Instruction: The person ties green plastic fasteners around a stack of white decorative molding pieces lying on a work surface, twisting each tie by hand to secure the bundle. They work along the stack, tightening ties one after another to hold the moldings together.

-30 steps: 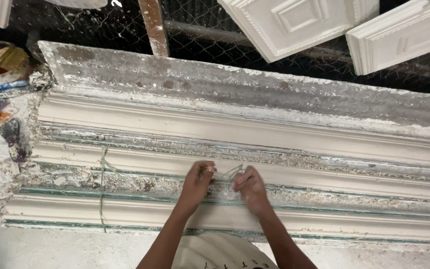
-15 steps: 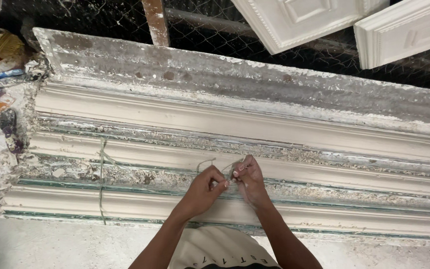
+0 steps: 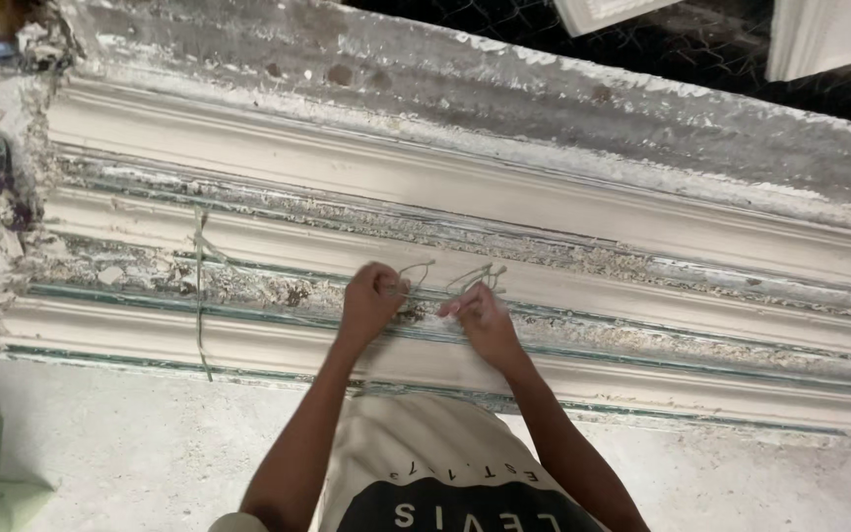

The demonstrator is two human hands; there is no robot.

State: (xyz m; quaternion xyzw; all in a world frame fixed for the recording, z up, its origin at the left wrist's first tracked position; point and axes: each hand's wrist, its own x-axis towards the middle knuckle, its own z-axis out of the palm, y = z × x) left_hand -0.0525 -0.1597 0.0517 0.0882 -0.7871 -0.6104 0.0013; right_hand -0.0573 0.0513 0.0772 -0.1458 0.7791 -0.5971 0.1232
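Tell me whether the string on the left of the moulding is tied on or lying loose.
Tied on: the string runs straight across the moulding ridges, with a knot near its top.

Site was a plaster-casting workshop: long cornice moulding (image 3: pixel 465 197) lay on a plaster-crusted bench (image 3: pixel 150 453), white cast panels (image 3: pixel 824 34) leaned against wire mesh (image 3: pixel 682 54) behind, residue everywhere.

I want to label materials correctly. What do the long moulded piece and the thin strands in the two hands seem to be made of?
The long moulded piece looks like cast plaster or a similar set material: matte off-white, stepped profiles, with rough, crumbly grey crust along the ridges. The thin strands, pinched by the left hand and right hand, look like pale fibre or twine, possibly thin wire; they are too fine to tell.
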